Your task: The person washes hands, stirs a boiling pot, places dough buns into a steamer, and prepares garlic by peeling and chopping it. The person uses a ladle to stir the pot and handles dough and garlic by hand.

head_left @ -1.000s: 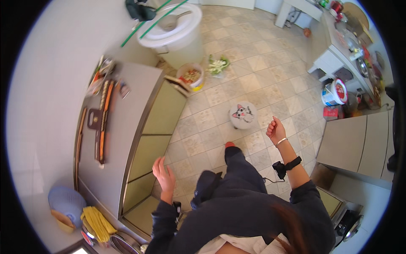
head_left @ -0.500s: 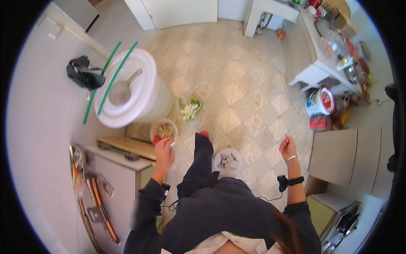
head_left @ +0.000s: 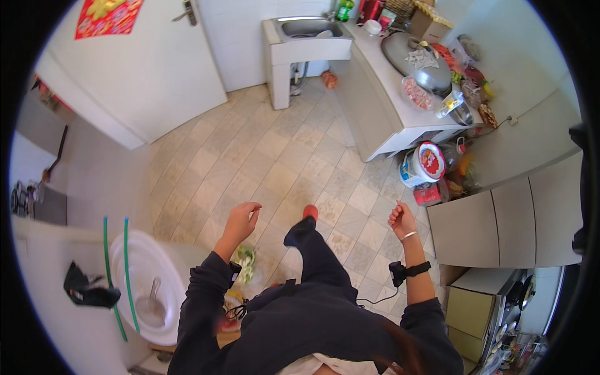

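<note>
My left hand (head_left: 240, 219) hangs in the air over the tiled floor (head_left: 262, 156), fingers loosely spread, holding nothing. My right hand (head_left: 402, 219) is raised at the same height with fingers curled loosely, also holding nothing; a bracelet and a dark wrist strap (head_left: 409, 270) sit on that forearm. One leg in dark trousers steps forward, with a red shoe (head_left: 310, 212) on the floor between the hands.
A large white bucket (head_left: 147, 287) with a ladle and two green sticks stands at lower left. A white counter (head_left: 400, 94) with a lidded wok, bowls and food runs at upper right, a sink (head_left: 309, 28) beyond it. A white door (head_left: 137, 62) is at upper left. Containers crowd the floor by the beige cabinets (head_left: 500, 219).
The view has swung across the kitchen: the bucket slid to the lower left and the door, sink and counter came into sight. Both hands stay raised and hold nothing.
</note>
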Action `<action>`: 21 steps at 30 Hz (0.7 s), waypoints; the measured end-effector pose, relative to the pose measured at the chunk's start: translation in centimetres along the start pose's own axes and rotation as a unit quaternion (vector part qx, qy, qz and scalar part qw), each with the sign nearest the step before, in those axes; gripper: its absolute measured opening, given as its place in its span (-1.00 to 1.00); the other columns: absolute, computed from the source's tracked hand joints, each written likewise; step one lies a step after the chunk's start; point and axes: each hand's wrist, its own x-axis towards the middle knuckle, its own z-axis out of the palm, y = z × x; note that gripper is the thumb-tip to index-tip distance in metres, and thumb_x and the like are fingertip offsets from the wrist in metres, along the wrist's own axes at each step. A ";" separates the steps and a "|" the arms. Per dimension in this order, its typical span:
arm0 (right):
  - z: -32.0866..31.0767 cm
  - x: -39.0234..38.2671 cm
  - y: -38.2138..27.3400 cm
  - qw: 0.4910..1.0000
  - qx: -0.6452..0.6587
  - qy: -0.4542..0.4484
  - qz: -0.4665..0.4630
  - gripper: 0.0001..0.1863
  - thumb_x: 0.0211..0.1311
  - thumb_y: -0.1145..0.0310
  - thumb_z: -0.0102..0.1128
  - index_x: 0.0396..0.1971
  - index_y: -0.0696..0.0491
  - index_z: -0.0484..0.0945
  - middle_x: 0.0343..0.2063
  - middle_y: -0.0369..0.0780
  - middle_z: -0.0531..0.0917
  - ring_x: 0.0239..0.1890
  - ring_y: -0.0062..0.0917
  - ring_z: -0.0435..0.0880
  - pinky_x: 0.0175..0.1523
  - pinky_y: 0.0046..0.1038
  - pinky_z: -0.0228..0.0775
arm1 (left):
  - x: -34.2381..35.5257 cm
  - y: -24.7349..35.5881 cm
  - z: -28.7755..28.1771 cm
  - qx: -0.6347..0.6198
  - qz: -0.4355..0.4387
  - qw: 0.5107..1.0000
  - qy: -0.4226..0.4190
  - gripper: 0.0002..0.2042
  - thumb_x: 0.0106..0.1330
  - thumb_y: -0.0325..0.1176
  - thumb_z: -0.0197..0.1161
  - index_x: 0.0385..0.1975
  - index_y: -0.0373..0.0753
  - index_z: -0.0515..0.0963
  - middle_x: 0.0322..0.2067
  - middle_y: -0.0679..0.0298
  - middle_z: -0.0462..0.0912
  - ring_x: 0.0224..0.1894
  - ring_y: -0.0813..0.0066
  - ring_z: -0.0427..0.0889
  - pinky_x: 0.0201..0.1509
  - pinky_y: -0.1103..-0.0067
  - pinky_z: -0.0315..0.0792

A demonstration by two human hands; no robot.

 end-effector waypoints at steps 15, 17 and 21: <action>27.9 47.2 -27.4 0.998 0.013 -0.051 -0.046 -0.76 0.26 0.27 0.08 -0.60 -0.02 0.42 -0.66 -0.33 0.48 -0.57 -0.58 0.47 -0.41 -0.54 0.38 | 53.0 -11.0 4.5 -0.028 -0.003 1.000 0.014 -0.85 0.19 -0.50 0.16 -0.27 -0.32 0.57 -0.34 0.05 0.64 -0.27 0.12 0.62 -0.16 0.43 0.47; 33.0 53.2 -29.3 0.997 0.005 -0.065 -0.049 -0.76 0.27 0.28 0.07 -0.59 -0.01 0.42 -0.66 -0.33 0.48 -0.57 -0.58 0.47 -0.41 -0.54 0.38 | 60.0 -13.8 4.2 -0.040 -0.016 0.999 0.015 -0.85 0.22 -0.47 0.16 -0.24 -0.30 0.57 -0.32 0.10 0.65 -0.27 0.20 0.63 -0.18 0.48 0.48; 42.7 63.4 -33.0 0.996 -0.026 -0.055 -0.063 -0.79 0.29 0.28 0.04 -0.50 0.05 0.48 -0.60 -0.30 0.53 -0.52 -0.56 0.51 -0.36 -0.53 0.43 | 74.2 -17.7 2.9 -0.107 -0.049 0.993 0.019 -0.84 0.26 -0.43 0.14 -0.22 -0.28 0.57 -0.29 0.14 0.66 -0.27 0.32 0.65 -0.19 0.52 0.49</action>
